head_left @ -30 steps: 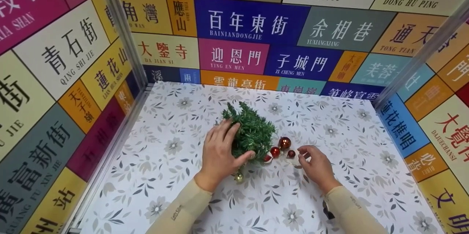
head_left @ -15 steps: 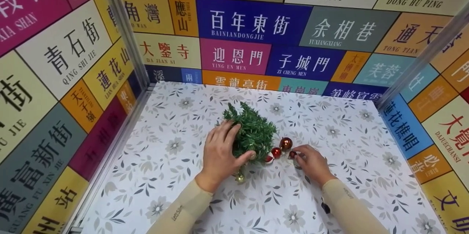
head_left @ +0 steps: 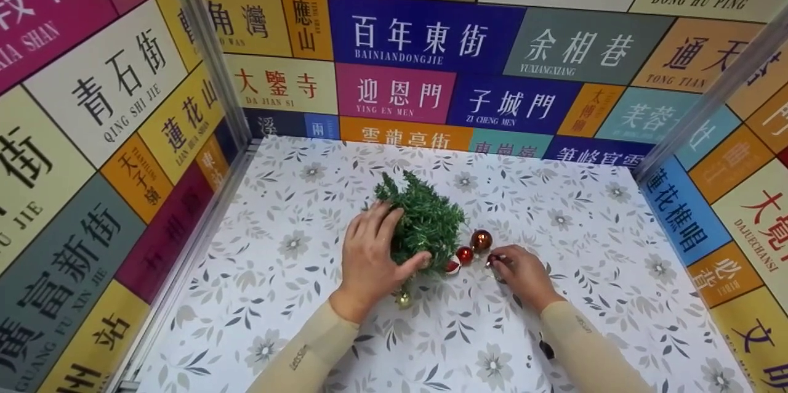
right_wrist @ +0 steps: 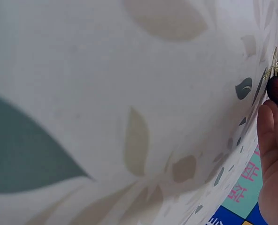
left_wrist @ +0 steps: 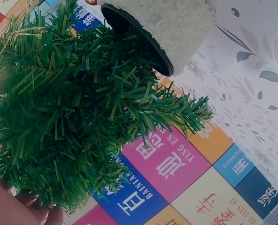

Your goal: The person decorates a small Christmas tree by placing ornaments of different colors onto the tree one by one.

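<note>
An earlier gap is closed: a small, dark red, gold-topped bauble (right_wrist: pixel 275 89) is now pinched by the right hand (head_left: pixel 528 276) and seems secured, though any lift off the table (head_left: pixel 289 313) cannot be made out. The dense green tree (head_left: pixel 430 220) to its left is touched by the left hand (head_left: pixel 372 252), fingers spread.

Table (head_left: pixel 320 208) is white, grey floral print all over. Green artificial tree (head_left: pixel 431 226) sits around mid-table. Just right, near to far: red-and-white bauble (head_left: pixel 454 265), shiny red bauble (head_left: pixel 464 254), larger coppery bauble (head_left: pixel 481 239).
</note>
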`<action>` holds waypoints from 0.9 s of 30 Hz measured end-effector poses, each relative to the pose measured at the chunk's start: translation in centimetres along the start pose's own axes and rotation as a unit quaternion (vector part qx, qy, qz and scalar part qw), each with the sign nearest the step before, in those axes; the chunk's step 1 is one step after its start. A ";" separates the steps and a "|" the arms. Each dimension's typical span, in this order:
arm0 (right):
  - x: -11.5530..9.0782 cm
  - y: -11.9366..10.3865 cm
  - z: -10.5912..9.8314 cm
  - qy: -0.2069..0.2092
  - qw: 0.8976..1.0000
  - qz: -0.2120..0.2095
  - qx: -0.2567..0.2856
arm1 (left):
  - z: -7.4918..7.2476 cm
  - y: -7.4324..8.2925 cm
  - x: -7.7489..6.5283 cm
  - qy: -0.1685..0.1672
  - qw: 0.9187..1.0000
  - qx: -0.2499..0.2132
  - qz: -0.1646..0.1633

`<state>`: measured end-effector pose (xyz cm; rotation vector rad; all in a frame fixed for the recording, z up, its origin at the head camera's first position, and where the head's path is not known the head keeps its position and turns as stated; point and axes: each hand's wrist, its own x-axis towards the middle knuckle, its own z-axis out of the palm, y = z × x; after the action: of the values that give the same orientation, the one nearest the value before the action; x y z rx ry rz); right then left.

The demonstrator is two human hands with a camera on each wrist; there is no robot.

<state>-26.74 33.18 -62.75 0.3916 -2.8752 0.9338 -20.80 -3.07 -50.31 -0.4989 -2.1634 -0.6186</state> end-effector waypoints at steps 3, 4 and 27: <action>0.0 0.1 0.0 -0.001 1.000 0.014 0.014 | -0.2 -0.3 0.0 -0.011 1.000 -0.008 0.003; 0.0 0.1 0.0 -0.001 1.000 0.018 0.017 | -0.3 -0.4 0.0 -0.017 1.000 -0.014 0.002; -0.1 0.3 0.4 0.021 0.999 0.013 0.030 | -2.0 -3.2 0.7 -0.096 0.992 -0.079 0.040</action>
<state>-26.72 33.22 -63.31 0.3354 -2.8279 1.0218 -21.70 -6.70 -49.48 -0.7529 -2.2710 -0.7259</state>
